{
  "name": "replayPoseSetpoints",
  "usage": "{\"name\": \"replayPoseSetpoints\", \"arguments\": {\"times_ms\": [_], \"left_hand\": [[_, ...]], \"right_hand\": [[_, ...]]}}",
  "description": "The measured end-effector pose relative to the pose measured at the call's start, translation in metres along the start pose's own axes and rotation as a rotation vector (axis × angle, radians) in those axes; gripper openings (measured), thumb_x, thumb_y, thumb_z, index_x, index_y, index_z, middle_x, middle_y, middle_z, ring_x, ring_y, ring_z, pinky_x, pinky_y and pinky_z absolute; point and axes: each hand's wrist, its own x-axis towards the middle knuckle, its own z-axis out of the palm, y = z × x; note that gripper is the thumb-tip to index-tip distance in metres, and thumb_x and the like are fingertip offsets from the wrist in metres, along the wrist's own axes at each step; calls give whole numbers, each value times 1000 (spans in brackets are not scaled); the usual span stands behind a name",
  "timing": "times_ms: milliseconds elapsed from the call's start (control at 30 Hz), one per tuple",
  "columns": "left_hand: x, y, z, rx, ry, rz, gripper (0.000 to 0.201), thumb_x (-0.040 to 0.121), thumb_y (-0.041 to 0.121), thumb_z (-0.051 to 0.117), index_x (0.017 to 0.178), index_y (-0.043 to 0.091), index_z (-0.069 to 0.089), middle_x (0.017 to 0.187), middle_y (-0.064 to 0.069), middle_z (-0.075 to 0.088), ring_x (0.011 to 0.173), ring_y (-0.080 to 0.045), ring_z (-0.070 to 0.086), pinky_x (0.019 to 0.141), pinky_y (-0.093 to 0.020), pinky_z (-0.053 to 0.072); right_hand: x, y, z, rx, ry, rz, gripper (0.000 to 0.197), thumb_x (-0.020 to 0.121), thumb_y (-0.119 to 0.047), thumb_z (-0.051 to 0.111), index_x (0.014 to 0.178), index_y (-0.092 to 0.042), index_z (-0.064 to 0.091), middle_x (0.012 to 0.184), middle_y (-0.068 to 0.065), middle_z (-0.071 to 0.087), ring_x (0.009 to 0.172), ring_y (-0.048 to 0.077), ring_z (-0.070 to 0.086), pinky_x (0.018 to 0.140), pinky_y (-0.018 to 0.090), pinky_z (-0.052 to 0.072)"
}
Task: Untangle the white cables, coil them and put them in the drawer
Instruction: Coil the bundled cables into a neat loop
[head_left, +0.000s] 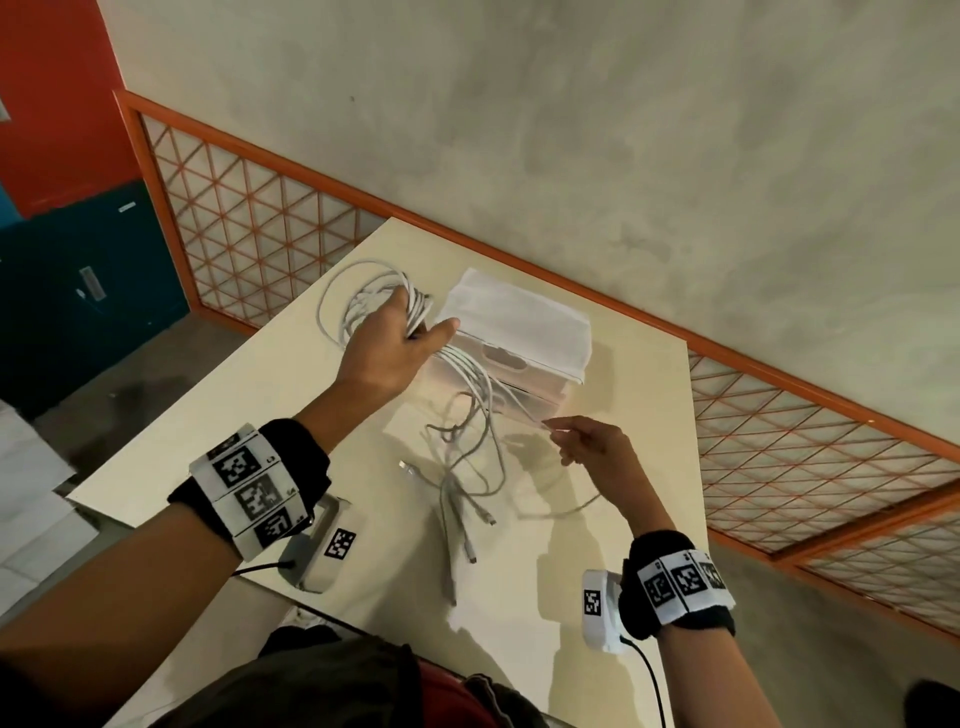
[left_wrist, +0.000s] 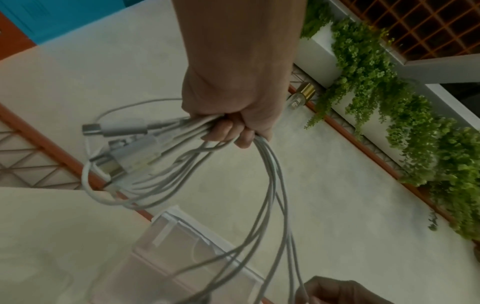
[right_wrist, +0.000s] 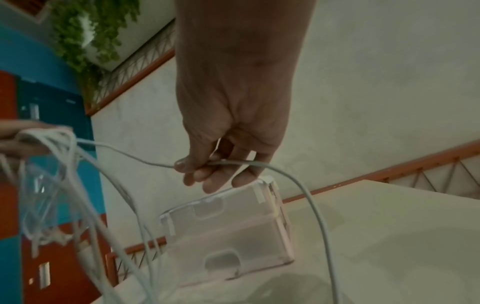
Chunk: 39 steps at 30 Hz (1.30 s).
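Midway through the job, the left hand (head_left: 387, 345) grips a gathered bundle of white cables (head_left: 363, 301) above the cream bench (head_left: 218, 415), fingers curled round many strands; several plugs (left_wrist: 122, 144) stick out of the fist toward 9 o'clock in the left wrist view. The right hand (head_left: 589, 441) pinches a single cable strand (right_wrist: 293, 174) between thumb and fingertips, drawing it away from the bundle toward 4 o'clock in the head view. Loops fan out at 10 o'clock of the left hand, while loose tails (head_left: 462, 499) hang down and lie on the bench, their long axis running roughly 12 to 6 o'clock, with connectors at the near ends. By the look of it, untangling is partly done; no neat coil shows, and nothing is stowed. The translucent plastic drawer unit (head_left: 524, 332) stands on the bench at 1 o'clock of the hands, with both its drawers appearing closed.
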Motion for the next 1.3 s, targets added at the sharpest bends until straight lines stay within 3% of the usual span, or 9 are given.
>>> {"name": "replayPoseSetpoints", "arguments": {"times_ms": [67,233,333,467,700,967,1100,1233,1300], "left_hand": [[-1,3,2,-3,11,9,43,83,42,64,67,22,30,56,-1,41,51,-23,44,64,-50,50],[-7,7,12,-24,-20,34,43,83,42,65,74,13,35,58,-3,42,56,-25,45,63,-53,51],[-9,7,16,-14,-42,36,43,83,41,65,78,9,37,61,-4,45,57,-26,47,64,-51,51],[-17,14,22,-14,-66,71,40,83,40,65,81,10,39,60,0,46,59,-25,48,65,-45,49],[-16,24,16,-213,92,118,33,82,37,68,70,26,39,56,9,43,50,-7,46,61,-37,48],[-10,16,2,-385,221,90,35,83,35,67,68,26,37,55,7,38,49,-12,38,56,-39,39],[-9,12,-3,-344,161,124,36,82,36,67,67,26,35,55,7,36,50,-9,36,57,-33,38],[-13,4,0,-230,-4,97,37,81,41,65,70,18,38,56,5,40,50,-15,41,57,-37,40],[-16,1,1,-106,-110,89,31,84,36,66,75,18,42,59,5,44,55,-16,45,62,-36,42]], "right_hand": [[-1,4,6,2,-56,4,17,88,-10,64,79,-23,68,77,11,68,67,14,60,78,33,48],[0,-2,14,-311,-277,43,19,95,-11,54,99,-8,72,101,1,64,97,15,59,80,3,40],[-1,-26,14,-166,-102,-23,27,100,-23,43,110,-13,66,108,1,68,101,14,62,95,25,47],[-4,-75,24,103,-162,-152,34,86,-45,59,116,-29,61,118,-8,66,115,8,59,98,23,46],[-9,-74,59,71,-285,-39,28,86,-26,69,65,-10,57,45,-4,58,49,15,60,67,41,51],[-8,-18,38,-191,-150,166,41,78,-43,73,55,-12,59,58,5,61,54,9,56,61,21,43],[-8,2,19,-246,55,129,44,85,-29,69,72,9,51,59,9,38,56,15,35,48,21,29],[-3,2,1,-412,227,48,32,83,2,62,61,-10,41,52,3,38,58,22,33,48,18,28],[-1,2,-1,-527,199,81,26,79,1,63,67,-14,45,66,11,56,67,28,50,63,28,37]]}}
